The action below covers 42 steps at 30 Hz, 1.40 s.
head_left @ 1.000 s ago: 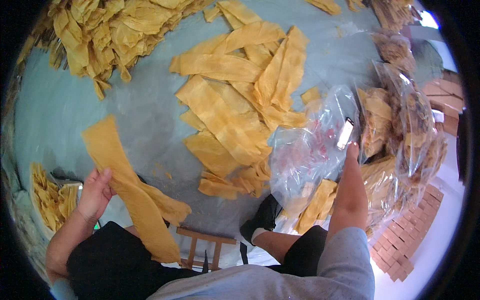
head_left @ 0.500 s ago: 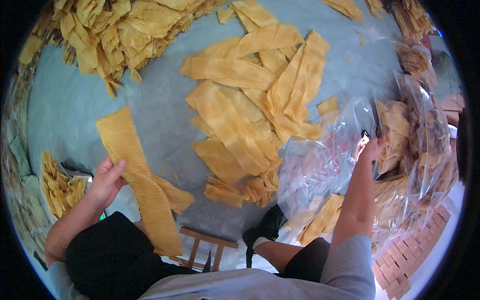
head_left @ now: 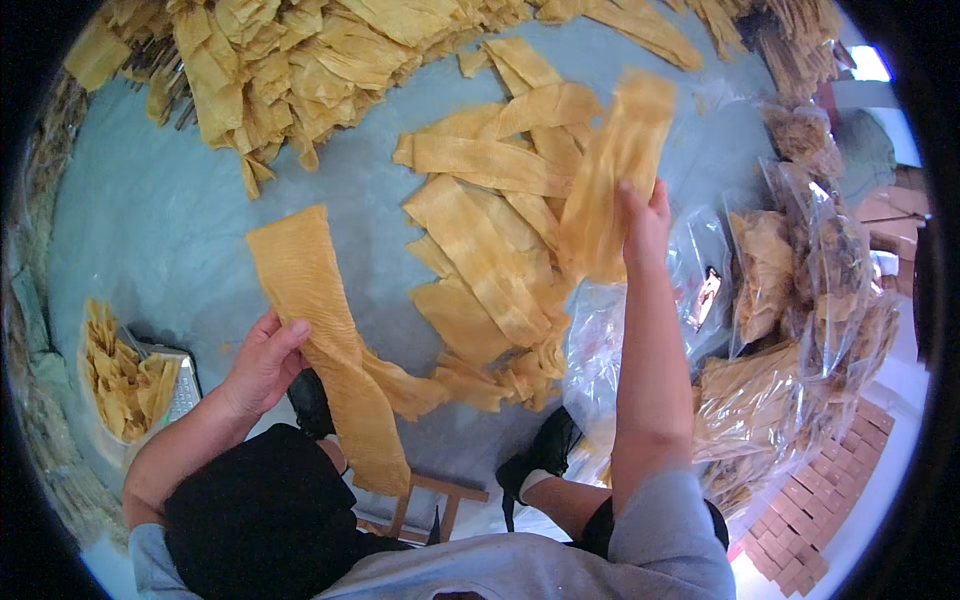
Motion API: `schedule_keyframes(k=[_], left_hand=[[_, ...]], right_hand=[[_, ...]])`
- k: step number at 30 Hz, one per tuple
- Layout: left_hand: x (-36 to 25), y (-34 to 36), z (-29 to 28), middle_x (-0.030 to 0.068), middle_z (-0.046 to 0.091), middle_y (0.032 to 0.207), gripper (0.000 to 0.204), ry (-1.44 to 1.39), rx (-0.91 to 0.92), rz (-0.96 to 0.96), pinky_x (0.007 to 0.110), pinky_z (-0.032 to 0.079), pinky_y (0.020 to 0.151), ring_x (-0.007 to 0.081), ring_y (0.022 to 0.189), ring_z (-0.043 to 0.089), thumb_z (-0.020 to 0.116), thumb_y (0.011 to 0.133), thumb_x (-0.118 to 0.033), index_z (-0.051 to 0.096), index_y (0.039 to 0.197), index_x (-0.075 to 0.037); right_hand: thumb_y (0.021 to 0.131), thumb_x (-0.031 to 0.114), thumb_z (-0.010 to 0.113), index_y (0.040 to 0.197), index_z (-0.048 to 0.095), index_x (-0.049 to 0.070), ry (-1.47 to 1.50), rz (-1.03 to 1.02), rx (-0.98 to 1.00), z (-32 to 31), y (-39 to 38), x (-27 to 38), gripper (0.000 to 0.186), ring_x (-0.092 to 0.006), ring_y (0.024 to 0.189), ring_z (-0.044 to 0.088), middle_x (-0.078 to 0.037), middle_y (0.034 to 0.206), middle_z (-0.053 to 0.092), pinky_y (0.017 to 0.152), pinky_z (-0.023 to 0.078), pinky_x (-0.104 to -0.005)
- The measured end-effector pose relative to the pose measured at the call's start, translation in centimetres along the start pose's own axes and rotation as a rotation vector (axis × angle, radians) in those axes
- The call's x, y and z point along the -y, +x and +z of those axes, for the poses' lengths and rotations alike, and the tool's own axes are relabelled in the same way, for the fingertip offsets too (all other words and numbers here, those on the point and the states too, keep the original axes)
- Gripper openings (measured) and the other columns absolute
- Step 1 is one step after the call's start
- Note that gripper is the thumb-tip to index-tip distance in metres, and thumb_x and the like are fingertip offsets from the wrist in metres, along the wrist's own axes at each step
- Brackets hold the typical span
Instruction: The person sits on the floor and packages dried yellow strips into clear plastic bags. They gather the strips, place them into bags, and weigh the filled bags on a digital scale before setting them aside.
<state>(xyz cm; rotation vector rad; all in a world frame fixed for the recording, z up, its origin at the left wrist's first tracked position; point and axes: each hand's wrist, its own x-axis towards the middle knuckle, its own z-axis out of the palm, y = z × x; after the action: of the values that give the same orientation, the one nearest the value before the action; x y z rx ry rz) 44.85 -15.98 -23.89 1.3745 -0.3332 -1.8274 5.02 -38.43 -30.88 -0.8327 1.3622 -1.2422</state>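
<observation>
My left hand (head_left: 265, 365) pinches a long, finely ridged yellow dried strip (head_left: 300, 265) by its edge, thumb on top. The strip hangs toward my knees, and a narrower piece sticks out from behind it to the right. My right hand (head_left: 645, 230) grips a second yellow dried strip (head_left: 625, 130), raised over the right side of a loose spread of similar strips (head_left: 480, 260) on the grey-blue floor. Beside my right forearm lies a crumpled clear plastic bag (head_left: 592, 345) with a small dark, shiny object (head_left: 705, 297) on it.
A large heap of yellow strips (head_left: 300, 70) fills the far left. Filled clear bags (head_left: 765, 385) line the right side, near brown blocks (head_left: 815, 500). At left, a tub of yellow pieces (head_left: 125, 390) stands by a device with keys (head_left: 184, 390). A wooden stool (head_left: 445, 490) sits between my legs.
My right hand has left the plastic bag and shiny object, moved up and left, and taken hold of a strip from the spread. My left hand has shifted slightly right with its strip.
</observation>
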Motion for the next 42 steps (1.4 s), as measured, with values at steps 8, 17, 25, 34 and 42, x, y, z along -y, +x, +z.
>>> schedule_keyframes(k=[8,17,25,34,42], left_hand=[[-0.1,-0.4,0.0,0.0095,0.057,0.114,0.042,-0.11,0.169,-0.005,0.04,0.045,0.094,0.0222,0.106,0.057,0.054,0.089,-0.029,0.044,0.122,-0.004],[0.2,-1.6,-1.4,0.0093,0.057,0.115,0.04,-0.113,0.142,-0.04,0.039,0.046,0.091,0.022,0.105,0.058,0.051,0.091,-0.029,0.045,0.122,-0.005],[-0.3,-4.9,-2.8,0.009,0.06,0.114,0.043,-0.183,0.237,0.024,0.039,0.047,0.089,0.0231,0.104,0.059,0.047,0.093,-0.035,0.047,0.123,-0.005],[-13.4,-13.8,5.2,0.0115,0.061,0.112,0.045,-0.223,0.488,0.219,0.036,0.05,0.084,0.0213,0.096,0.06,0.052,0.091,-0.036,0.05,0.122,-0.003],[-9.4,-21.9,15.2,0.0064,0.062,0.106,0.042,-0.108,0.358,0.553,0.032,0.049,0.084,0.0172,0.097,0.06,0.063,0.086,-0.029,0.053,0.117,-0.003]], right_hand=[[0.075,0.019,0.068,0.13,0.046,0.007,-0.959,0.171,0.524,1.8,-9.5,-6.2,0.061,-0.0228,0.098,0.059,-0.014,0.112,0.059,0.086,0.047,-0.0313],[0.066,0.027,0.071,0.102,0.055,0.01,-1.457,-0.216,0.361,6.1,-12.1,-8.5,0.043,-0.0308,0.102,0.055,-0.014,0.103,0.058,0.094,0.038,-0.0431],[0.071,0.002,0.068,0.107,0.05,0.01,-0.464,0.028,0.388,6.1,-20.9,-3.1,0.04,-0.0199,0.097,0.057,-0.004,0.103,0.058,0.085,0.046,-0.036],[0.075,-0.001,0.066,0.128,0.045,0.007,0.243,0.202,0.382,7.7,-30.2,12.3,0.058,-0.0168,0.105,0.055,-0.005,0.116,0.058,0.092,0.045,-0.0321],[0.084,0.002,0.062,0.141,0.025,0.008,0.074,-0.27,0.506,11.8,-40.9,19.7,0.069,-0.0167,0.118,0.047,-0.007,0.129,0.049,0.098,0.039,-0.0311]])
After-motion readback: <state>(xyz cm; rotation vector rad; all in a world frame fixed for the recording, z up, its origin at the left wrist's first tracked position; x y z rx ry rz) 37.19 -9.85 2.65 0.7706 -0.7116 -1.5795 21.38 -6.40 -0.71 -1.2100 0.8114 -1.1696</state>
